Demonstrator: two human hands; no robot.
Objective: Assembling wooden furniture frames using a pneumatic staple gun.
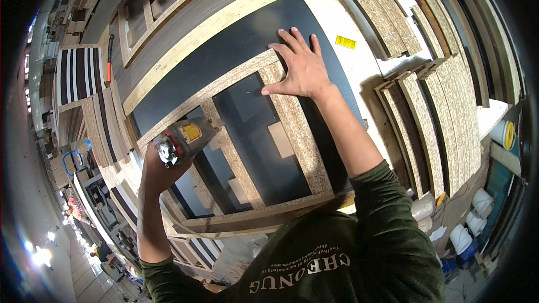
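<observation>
Centre-left, the left hand (163, 169) grips a grey-and-red power tool (190, 136); upper centre, the right hand (303, 73), fingers spread, touches a speckled tan particleboard frame (297, 129), crossbars (236, 154) laid, fastening unclear.

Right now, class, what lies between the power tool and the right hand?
In the head view: particleboard strips, with dark panel showing between them.

L forearm (152, 227) bare, approx. vertical; L hand (160, 171) curled in a grip at its top end, fingers mostly hidden. R forearm (356, 140) bare, angled up & to the L; R hand (304, 73) palm down, fingers spread, thumb out to the L.
</observation>
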